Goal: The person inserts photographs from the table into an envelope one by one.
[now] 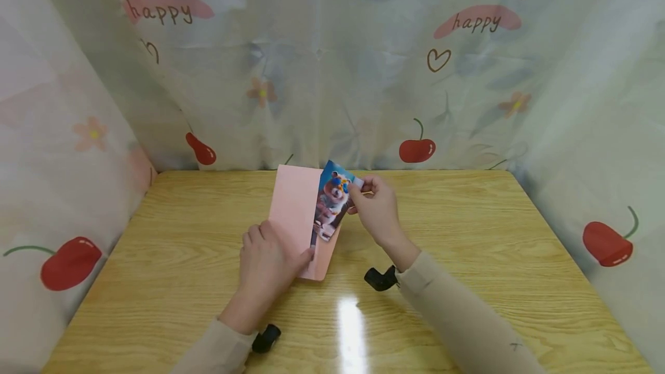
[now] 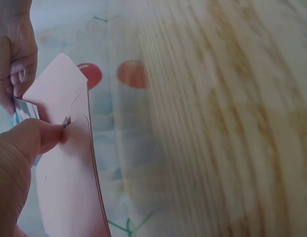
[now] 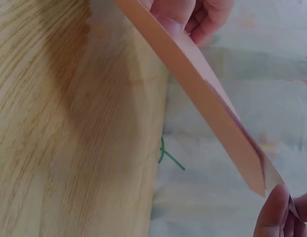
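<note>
A pink envelope [image 1: 293,195] is held up off the table by my left hand [image 1: 267,261], its thumb across the front near the lower edge. In the left wrist view that thumb [image 2: 47,133] presses on the envelope [image 2: 69,182]. My right hand [image 1: 376,206] pinches the right edge of a picture card [image 1: 332,198] showing a furry animal in blue sunglasses. The card stands tilted at the envelope's right-hand opening, its lower part against the inside. In the right wrist view, the right fingers [image 3: 274,212] pinch the card's edge beside the envelope [image 3: 207,108].
Beneath the hands lies a wood-grain table [image 1: 182,258]. Patterned curtains [image 1: 332,74] with cherries and lettering enclose its back and sides. A black wrist mount [image 1: 381,279] shows by the right cuff, and another black mount [image 1: 266,339] by the left cuff.
</note>
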`<state>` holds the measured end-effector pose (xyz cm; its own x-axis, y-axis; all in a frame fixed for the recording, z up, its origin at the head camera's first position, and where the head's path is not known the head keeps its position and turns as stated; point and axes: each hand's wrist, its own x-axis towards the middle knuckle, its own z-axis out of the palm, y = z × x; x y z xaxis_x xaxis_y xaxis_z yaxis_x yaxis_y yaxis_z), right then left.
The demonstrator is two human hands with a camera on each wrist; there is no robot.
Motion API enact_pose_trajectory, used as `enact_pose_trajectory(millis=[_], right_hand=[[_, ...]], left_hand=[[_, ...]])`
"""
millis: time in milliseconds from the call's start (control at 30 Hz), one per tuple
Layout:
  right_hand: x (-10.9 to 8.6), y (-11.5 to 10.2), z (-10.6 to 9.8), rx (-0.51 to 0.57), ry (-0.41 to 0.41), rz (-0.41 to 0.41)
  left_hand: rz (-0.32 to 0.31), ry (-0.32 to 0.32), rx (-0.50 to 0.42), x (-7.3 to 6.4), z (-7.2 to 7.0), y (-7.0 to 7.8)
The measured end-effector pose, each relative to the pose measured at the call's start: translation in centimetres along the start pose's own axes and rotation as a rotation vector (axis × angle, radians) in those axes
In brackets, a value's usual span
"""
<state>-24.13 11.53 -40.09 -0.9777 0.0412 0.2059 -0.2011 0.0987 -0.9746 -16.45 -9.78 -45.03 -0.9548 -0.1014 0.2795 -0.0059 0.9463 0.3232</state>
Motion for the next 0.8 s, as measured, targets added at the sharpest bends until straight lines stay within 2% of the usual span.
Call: enact_pose_trajectory(millis=[233, 533, 667, 800], right_hand=[[-0.2, 0.3, -0.1, -0.014, -0.096, 0.044], [0.2, 0.2, -0.7, -0.107, -0.237, 0.104], [0.5, 0.2, -0.7, -0.153, -0.261, 0.132], [0.9, 0.3, -0.4, -0.179, -0.252, 0.162]], left_hand=[[-0.007, -0.007, 0.019, 0.2, -0.3, -0.3], [-0.017, -0.014, 0.002, 0.1, -0.4, -0.2], [-0.023, -0.04, 0.001, 0.0, -0.3, 0.1], [-0.018, -0.053, 0.008, 0.0, -0.2, 0.3]])
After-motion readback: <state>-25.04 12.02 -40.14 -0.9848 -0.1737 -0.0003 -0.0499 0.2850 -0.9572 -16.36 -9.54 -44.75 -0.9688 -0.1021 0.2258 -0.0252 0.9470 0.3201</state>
